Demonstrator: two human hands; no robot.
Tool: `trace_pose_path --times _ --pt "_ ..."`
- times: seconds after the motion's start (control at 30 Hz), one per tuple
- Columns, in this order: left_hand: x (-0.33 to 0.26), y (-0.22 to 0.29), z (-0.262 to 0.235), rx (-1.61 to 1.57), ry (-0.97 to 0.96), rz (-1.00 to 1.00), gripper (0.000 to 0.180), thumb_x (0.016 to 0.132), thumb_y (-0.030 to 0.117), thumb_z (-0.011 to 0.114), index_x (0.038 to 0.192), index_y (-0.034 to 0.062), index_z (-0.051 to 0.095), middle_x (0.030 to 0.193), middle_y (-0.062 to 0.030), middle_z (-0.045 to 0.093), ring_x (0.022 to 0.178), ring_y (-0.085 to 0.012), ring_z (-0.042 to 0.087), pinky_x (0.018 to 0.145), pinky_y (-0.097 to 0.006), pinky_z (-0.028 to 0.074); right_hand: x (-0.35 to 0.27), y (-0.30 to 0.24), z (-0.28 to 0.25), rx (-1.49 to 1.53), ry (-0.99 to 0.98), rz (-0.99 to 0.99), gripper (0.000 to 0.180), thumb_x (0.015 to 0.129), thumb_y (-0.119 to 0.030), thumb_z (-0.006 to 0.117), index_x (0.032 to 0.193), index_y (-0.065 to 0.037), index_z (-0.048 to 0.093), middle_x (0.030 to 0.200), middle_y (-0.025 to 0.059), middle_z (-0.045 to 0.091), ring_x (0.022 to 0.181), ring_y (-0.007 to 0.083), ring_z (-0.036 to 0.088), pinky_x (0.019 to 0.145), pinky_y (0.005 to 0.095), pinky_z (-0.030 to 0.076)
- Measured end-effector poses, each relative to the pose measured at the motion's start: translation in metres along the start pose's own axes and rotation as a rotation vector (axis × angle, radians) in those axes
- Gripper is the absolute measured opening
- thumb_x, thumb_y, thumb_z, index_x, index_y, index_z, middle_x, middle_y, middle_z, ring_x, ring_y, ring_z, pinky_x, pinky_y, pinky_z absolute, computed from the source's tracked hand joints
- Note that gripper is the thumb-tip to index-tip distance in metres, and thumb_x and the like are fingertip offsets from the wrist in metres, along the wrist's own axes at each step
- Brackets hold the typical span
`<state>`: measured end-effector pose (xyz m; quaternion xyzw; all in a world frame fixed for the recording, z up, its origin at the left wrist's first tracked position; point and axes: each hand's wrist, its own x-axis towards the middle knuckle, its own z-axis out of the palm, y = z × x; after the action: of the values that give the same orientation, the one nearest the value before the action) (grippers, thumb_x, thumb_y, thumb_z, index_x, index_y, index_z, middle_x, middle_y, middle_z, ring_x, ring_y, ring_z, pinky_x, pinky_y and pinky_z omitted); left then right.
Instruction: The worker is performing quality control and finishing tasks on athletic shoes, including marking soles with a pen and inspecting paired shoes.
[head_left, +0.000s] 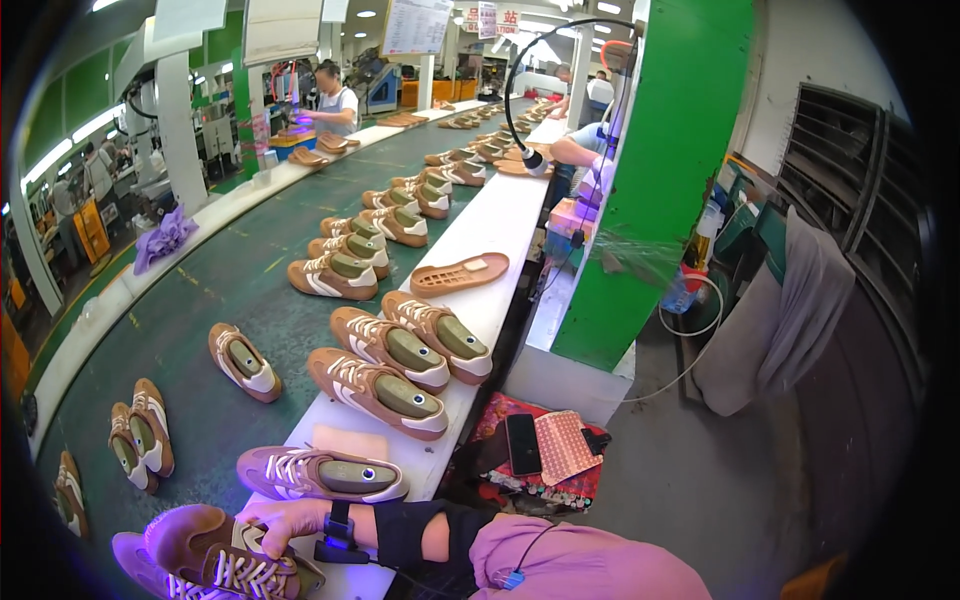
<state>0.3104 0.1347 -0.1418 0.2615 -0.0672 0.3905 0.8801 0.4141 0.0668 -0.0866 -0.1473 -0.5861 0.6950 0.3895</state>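
My right hand [285,519] reaches across to the lower left, its fingers closed on a brown shoe [215,550] with white laces. That shoe is tilted, its toe to the left. A second shoe [135,560], tinted purple by the light, lies partly hidden behind it. Just beyond my wrist, another laced shoe [320,472] with an olive shoe last inside rests on the white ledge [470,240]. Several similar shoes [385,390] stand farther up the ledge, near a loose tan sole [460,275]. My left hand is not in view.
The green conveyor belt [260,300] carries several more brown shoes. A green post [650,200] rises on the right. A phone [522,445] and a patterned pouch [568,447] lie on a red cloth below the ledge. Co-workers [340,105] are at the far stations.
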Motion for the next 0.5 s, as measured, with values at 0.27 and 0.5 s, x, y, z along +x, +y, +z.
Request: trace_pose_path --times 0.27,0.5 --pt "0.01 0.013 0.028 0.033 0.02 0.02 0.062 0.067 0.026 0.059 0.122 0.0 0.047 0.116 -0.0148 0.056 0.104 -0.0282 0.057 0.092 -0.041 0.046 0.006 -0.002 0.005 -0.121 0.026 0.036 0.054 0.064 -0.038 0.066 0.099 0.003 0.059 0.085 0.0051 0.062 0.075 0.0162 0.056 0.072 0.0269 0.044" --pt "0.044 0.003 0.053 0.032 0.008 0.012 0.061 0.068 0.026 0.059 0.122 -0.0002 0.047 0.117 -0.0149 0.056 0.104 -0.0282 0.057 0.093 -0.041 0.046 0.001 0.03 0.01 0.353 0.086 0.059 0.063 0.077 -0.052 0.066 0.112 -0.002 0.054 0.101 0.0065 0.063 0.086 0.0139 0.06 0.078 0.0278 0.049"
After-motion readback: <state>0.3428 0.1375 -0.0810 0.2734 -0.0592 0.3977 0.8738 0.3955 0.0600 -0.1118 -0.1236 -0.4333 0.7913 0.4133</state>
